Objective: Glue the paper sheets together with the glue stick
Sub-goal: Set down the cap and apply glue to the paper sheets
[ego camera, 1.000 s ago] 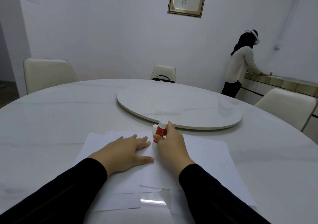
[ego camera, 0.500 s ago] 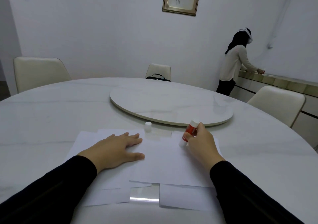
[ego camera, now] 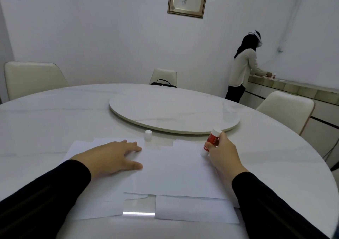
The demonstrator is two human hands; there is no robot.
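On the table's near edge, my glue pass has swept rightward.
My left hand point(ego camera: 111, 158) presses flat on the paper sheets point(ego camera: 176, 172); my right hand point(ego camera: 222, 156), gripping the glue stick point(ego camera: 211, 142), has reached their right edge, finishing this stroke, I judge.

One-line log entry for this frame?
phase: gluing | left hand: flat on paper sheets | right hand: holds glue stick | cap: off

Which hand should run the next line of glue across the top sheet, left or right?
Right. The right hand already grips the uncapped glue stick, tip down on the top sheet near its right edge. The left hand lies flat, pinning the sheets, so it is better kept there.
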